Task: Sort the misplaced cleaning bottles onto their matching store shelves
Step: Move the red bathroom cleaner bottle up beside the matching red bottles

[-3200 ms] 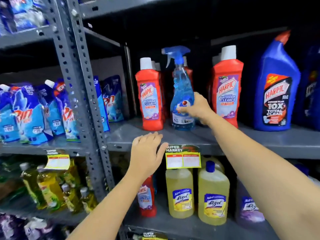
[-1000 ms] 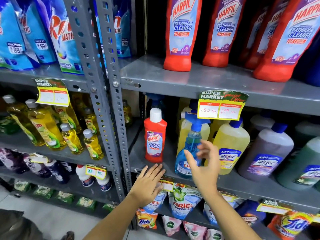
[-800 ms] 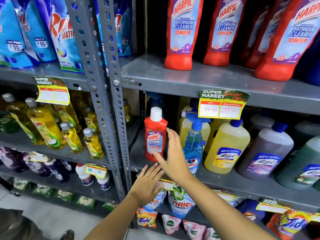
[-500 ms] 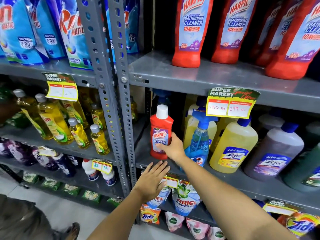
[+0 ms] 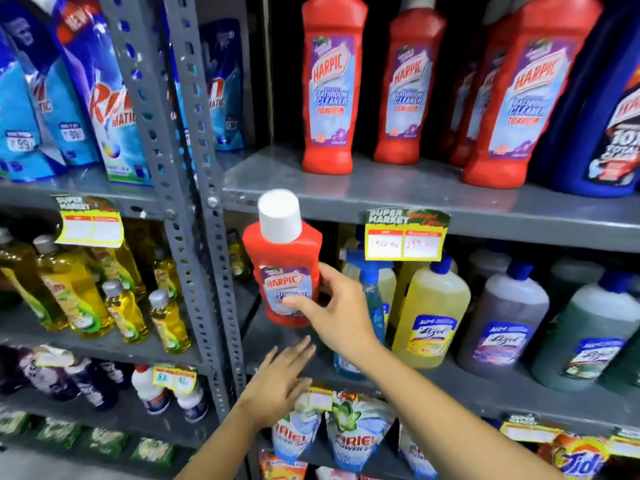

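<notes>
Grey metal store shelving (image 5: 398, 188) fills the view. At its lower edge the left hand (image 5: 280, 382) rests flat, fingers spread and empty. Just right, the right hand (image 5: 332, 310) grips a small red Harpic bottle (image 5: 285, 265), lifted before the Lizol shelf, beside a blue spray bottle (image 5: 372, 296).

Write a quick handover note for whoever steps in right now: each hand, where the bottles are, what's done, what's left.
Right hand: grips the small red Harpic bottle, lifted off the middle shelf, in front of the shelf edge.
Left hand: open, empty, by the middle shelf's front edge.
Done: blue spray bottle stands on the middle shelf beside the yellow Lizol bottle.
Left: set the red bottle on the upper shelf with the larger red Harpic bottles, probably in the gap at their left.
</notes>
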`<state>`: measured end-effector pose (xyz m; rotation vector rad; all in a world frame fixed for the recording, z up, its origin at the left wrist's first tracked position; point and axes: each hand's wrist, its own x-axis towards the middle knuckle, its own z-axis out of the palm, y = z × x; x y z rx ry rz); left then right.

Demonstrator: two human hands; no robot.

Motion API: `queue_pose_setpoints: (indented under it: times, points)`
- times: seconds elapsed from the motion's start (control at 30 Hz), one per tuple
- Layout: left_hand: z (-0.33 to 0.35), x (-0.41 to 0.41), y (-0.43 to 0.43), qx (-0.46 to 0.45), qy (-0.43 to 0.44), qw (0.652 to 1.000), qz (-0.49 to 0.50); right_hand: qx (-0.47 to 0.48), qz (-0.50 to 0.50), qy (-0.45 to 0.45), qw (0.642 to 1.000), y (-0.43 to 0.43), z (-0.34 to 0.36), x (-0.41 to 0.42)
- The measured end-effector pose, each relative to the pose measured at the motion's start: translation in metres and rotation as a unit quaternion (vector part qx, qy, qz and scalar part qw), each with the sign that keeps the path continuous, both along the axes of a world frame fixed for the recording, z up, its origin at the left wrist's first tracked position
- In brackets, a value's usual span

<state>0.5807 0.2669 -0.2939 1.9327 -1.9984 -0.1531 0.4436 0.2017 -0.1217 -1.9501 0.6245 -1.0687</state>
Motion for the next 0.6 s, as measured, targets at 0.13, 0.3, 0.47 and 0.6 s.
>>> queue_pose_setpoints:
  times: [0.13, 0.3, 0.47, 0.6]
  points:
    - [0.094, 0.007, -0.009, -0.27, 0.032, 0.962, 0.017, -0.073, -0.002, -0.131, 0.989, 0.015, 0.092, -0.034]
    - [0.2, 0.001, -0.016, -0.471, -0.004, 0.882, 0.009, -0.148, -0.059, -0.179, 0.971, -0.024, 0.18, -0.07]
    - [0.249, -0.014, -0.039, -0.39, -0.112, 0.913, 0.03, -0.134, -0.13, -0.103, 0.977, -0.105, 0.202, -0.074]
    - [0.249, -0.015, -0.046, -0.366, -0.135, 0.919, 0.059, -0.076, -0.112, -0.077, 0.988, -0.148, 0.196, -0.068]
